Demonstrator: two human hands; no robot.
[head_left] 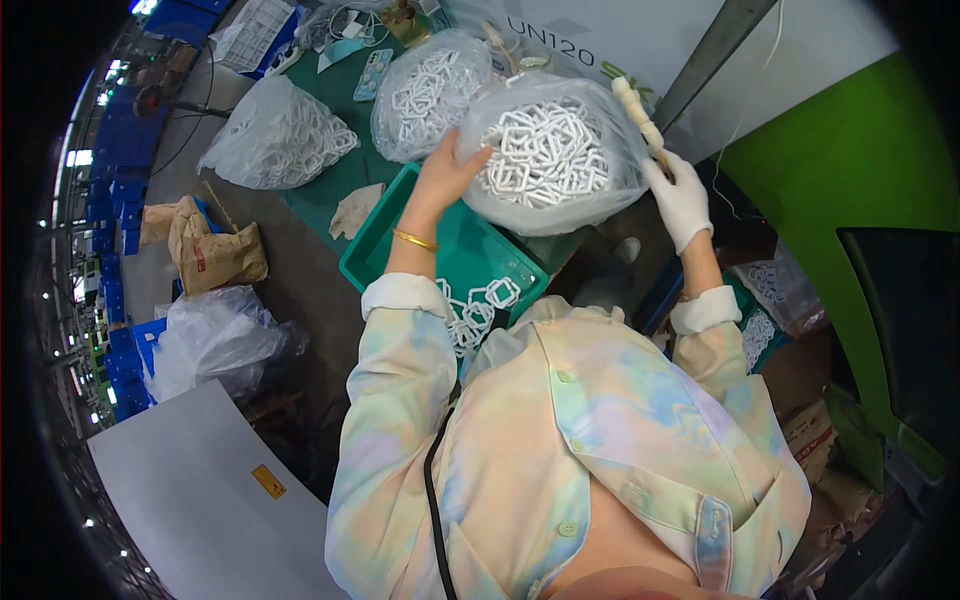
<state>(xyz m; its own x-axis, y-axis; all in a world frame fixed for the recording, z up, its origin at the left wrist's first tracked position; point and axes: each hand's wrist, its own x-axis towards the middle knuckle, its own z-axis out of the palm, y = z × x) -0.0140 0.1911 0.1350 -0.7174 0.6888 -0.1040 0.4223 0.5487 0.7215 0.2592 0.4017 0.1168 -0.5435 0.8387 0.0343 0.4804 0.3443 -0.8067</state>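
A clear plastic bag full of white square-shaped rings sits before me, its mouth spread wide. My bare left hand grips its left rim, thumb over the edge toward the rings and part of the fingers hidden. On the opposite side, my right hand wears a white glove and closes at the bag's edge. A cream, knobbly stick-like thing rises just beyond those gloved fingers; whether they touch it I cannot tell. Below the left forearm lies a green tray with several loose rings at its near end.
Two more bags of rings, one upright and one slumped, stand on the green table mat. A phone and a crumpled cloth lie there too. Brown paper sacks stand left; a metal post slants at right.
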